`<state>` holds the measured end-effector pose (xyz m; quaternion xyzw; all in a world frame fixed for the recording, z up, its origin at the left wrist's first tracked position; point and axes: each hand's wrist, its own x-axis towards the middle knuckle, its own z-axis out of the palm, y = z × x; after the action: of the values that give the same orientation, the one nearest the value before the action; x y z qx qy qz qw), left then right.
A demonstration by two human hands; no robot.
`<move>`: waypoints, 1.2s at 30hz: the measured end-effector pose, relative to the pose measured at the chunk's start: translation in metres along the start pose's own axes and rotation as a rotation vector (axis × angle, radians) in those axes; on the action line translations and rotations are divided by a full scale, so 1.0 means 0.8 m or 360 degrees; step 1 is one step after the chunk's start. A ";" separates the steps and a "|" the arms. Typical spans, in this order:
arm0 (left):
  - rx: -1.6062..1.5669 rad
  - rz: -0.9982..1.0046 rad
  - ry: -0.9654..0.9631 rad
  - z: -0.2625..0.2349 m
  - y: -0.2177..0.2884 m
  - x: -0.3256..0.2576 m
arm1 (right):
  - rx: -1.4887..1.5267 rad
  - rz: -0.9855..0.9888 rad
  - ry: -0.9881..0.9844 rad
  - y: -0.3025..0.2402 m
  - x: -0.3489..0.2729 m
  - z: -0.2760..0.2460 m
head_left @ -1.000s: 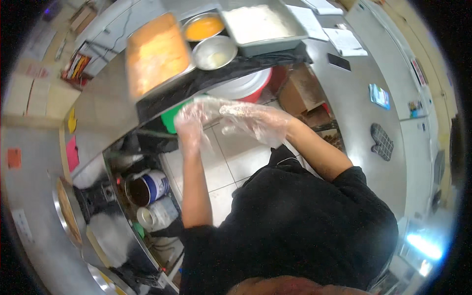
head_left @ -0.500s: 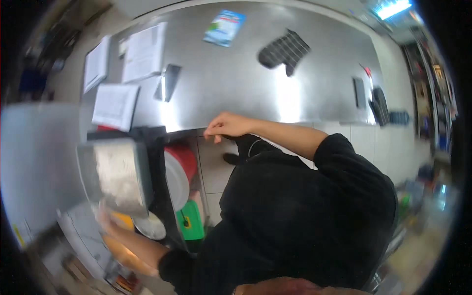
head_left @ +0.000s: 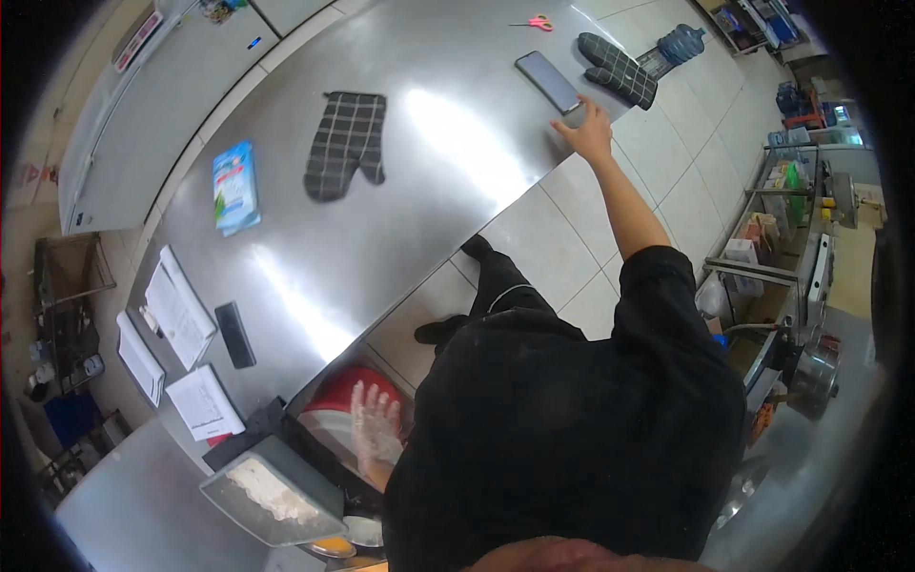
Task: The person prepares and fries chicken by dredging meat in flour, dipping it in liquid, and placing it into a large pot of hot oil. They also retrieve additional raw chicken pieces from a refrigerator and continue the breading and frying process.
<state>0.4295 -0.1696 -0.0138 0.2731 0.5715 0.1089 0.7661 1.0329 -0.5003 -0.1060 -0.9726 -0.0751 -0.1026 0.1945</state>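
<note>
My right hand (head_left: pixel 589 132) is stretched out over the table's right end, thumb and fingers apart. Its fingertips are at the near end of a smartphone (head_left: pixel 548 80) lying flat; whether they touch it I cannot tell. White with flour, my left hand (head_left: pixel 374 427) is held up with its fingers spread and nothing in them. Below it are a red tub (head_left: pixel 355 383) and a white, round container (head_left: pixel 324 426). Close to the left hand stands a grey bin of flour (head_left: pixel 262 491).
The steel table (head_left: pixel 286 162) bears a checked oven mitt (head_left: pixel 348 143), another mitt (head_left: pixel 618 71), red-handled scissors (head_left: pixel 540 23), a blue packet (head_left: pixel 235 186), a second phone (head_left: pixel 234 335) and papers (head_left: pixel 181 305). A blue water bottle (head_left: pixel 681 44) and shelves (head_left: pixel 753 276) stand to the right.
My view has swung toward the right. My right hand has reached out to the smartphone. My left hand has left the flour bin's edge and come up beside my body.
</note>
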 end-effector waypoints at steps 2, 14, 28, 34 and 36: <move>-0.0001 -0.0075 -0.0110 -0.021 -0.061 0.029 | -0.0052 -0.0137 -0.0085 0.015 0.051 0.003; -0.0237 -0.0267 0.0435 0.094 -0.149 0.041 | -0.0281 -0.0638 -0.0546 0.011 0.169 0.021; -0.0119 -0.0170 0.0481 0.138 -0.148 0.017 | 0.0200 -0.0646 -0.0471 0.102 0.124 -0.029; -0.0262 -0.0233 0.0445 0.119 -0.134 0.027 | 0.0056 -0.0669 -0.0345 0.096 0.107 -0.033; -0.0319 -0.0115 0.0379 0.124 -0.134 0.015 | 0.0261 -0.0557 -0.0284 0.079 0.107 -0.041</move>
<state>0.5102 -0.2818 -0.0621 0.1596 0.6541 0.1695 0.7197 1.1217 -0.5614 -0.0798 -0.9309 -0.2679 -0.0419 0.2447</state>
